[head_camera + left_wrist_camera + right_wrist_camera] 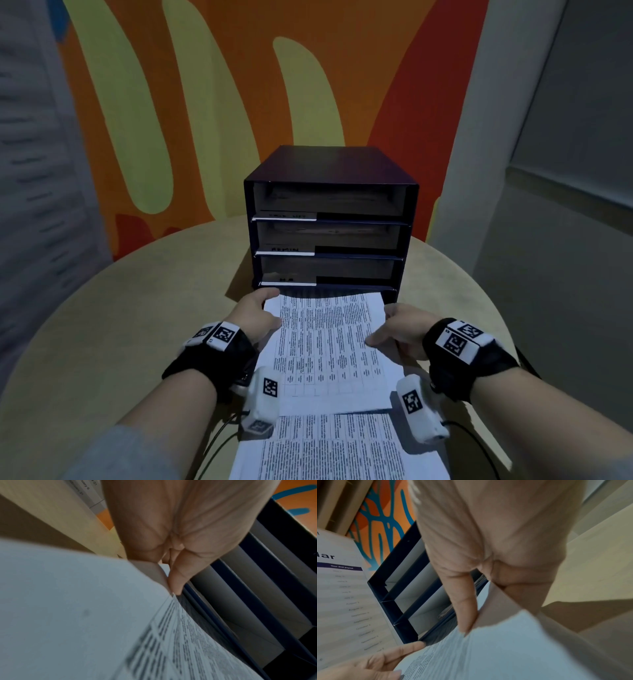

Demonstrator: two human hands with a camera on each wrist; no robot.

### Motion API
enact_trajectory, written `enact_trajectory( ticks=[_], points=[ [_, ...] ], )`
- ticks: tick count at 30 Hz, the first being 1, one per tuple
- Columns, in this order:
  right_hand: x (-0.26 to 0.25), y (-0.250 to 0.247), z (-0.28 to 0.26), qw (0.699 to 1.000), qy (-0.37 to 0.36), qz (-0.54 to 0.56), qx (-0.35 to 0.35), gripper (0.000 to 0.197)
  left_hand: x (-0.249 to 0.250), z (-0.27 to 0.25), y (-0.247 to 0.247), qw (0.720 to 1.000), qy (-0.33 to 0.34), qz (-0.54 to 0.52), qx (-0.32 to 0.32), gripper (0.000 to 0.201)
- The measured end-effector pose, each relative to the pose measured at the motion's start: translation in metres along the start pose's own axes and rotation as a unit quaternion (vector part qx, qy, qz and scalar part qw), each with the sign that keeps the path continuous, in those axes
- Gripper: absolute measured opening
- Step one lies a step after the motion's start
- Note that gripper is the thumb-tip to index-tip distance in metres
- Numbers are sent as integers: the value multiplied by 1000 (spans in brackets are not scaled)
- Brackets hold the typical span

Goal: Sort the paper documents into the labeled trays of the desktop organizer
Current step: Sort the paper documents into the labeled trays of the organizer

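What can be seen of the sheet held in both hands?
The sheet is white paper printed with a dense table of small dark text in ruled columns. It is held roughly flat and slightly bowed, above another printed page on the table. The left hand and right hand pinch its side edges. Its far edge sits at the organizer's lowest opening.
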State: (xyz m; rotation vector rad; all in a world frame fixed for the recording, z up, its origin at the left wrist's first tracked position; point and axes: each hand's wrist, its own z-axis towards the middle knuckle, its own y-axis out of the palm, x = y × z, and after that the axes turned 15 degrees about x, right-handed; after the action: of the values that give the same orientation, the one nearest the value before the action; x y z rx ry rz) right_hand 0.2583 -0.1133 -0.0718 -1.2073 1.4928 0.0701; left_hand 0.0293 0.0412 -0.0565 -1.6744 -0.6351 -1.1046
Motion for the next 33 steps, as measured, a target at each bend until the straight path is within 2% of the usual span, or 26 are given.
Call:
enact_trajectory(
  ticks=[3,6,8,10,12,14,16,17,19,21,22,24,28,30,33],
  points=[
    [7,5,8,999,-15,-32,26,41,1,-4,3,999,-5,-23,-38,63],
    [8,9,17,997,-30,-22,69,43,1,-7,3,996,-3,-38,-83,45],
    [4,10,16,996,-21,0,91,40,5,-12,2,995,0,-12,-97,39],
    [-1,11,16,993,-10,13,113,38,9,-17,1,983,65,141,-99,54],
    [-5,13,18,991,-6,29,128,40,10,-20,4,943,128,283,-118,81],
    [-9,16,19,990,-1,38,138,40,11,-22,8,917,170,329,-146,97],
    [-14,16,16,990,-2,15,142,36,13,-23,15,902,209,345,-152,101],
    [-18,16,12,990,0,10,140,30,14,-24,17,896,228,352,-146,96],
    [-23,13,6,991,5,8,136,19,16,-23,22,897,251,345,-116,73],
    [-28,10,-3,989,-15,-60,136,33,17,-22,26,904,259,330,-83,49],
    [-30,9,-6,985,-33,-99,137,43,19,-22,27,907,256,328,-71,42],
    [-34,8,-12,977,-65,-148,142,49,21,-24,29,912,258,316,-54,31],
    [-40,7,-29,950,-135,-257,117,43,26,-23,32,931,250,266,-30,30],
    [-44,6,-39,937,-165,-290,104,29,30,-23,34,926,255,275,-34,31],
    [-48,6,-48,918,-215,-313,113,29,39,-22,38,916,240,321,-38,29]
  ],
)
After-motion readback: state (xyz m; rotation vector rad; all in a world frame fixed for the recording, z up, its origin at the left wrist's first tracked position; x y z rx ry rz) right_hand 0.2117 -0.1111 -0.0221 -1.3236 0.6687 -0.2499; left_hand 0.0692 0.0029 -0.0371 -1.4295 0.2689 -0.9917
